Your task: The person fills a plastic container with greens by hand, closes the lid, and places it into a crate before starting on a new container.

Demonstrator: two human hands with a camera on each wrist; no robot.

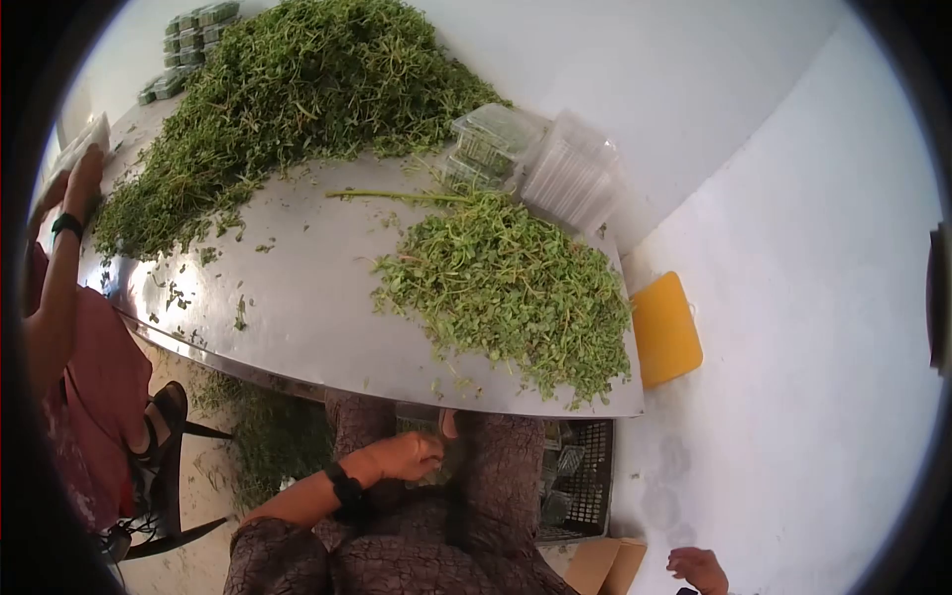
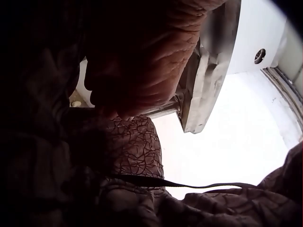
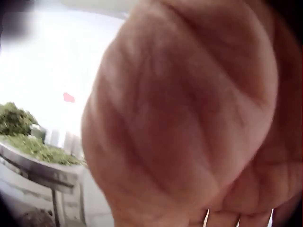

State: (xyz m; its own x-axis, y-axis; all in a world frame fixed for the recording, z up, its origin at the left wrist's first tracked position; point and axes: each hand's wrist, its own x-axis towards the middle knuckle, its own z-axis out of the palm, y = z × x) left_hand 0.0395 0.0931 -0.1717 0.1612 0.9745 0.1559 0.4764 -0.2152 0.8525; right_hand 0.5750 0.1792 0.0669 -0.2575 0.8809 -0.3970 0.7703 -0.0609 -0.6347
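My left hand (image 1: 405,456) is over my lap below the table's front edge, its fingers loosely bent and nothing visible in them. In the left wrist view that hand (image 2: 142,61) is dark and close, above the patterned cloth (image 2: 135,146). Out at the lower right, away from the table, is my right hand (image 1: 699,568), loosely bent with nothing seen in it. Its palm (image 3: 180,109) fills much of the right wrist view. A pile of green leafy stems (image 1: 516,288) lies on the metal table (image 1: 297,307), touched by neither hand.
A larger green heap (image 1: 307,89) covers the table's back left. Filled clear boxes (image 1: 486,144) and stacked clear plastic (image 1: 572,174) stand behind the smaller pile. Right of the table is a yellow object (image 1: 666,329); below, a black crate (image 1: 590,476) and cardboard (image 1: 605,565). Another person's arm (image 1: 64,258) is left.
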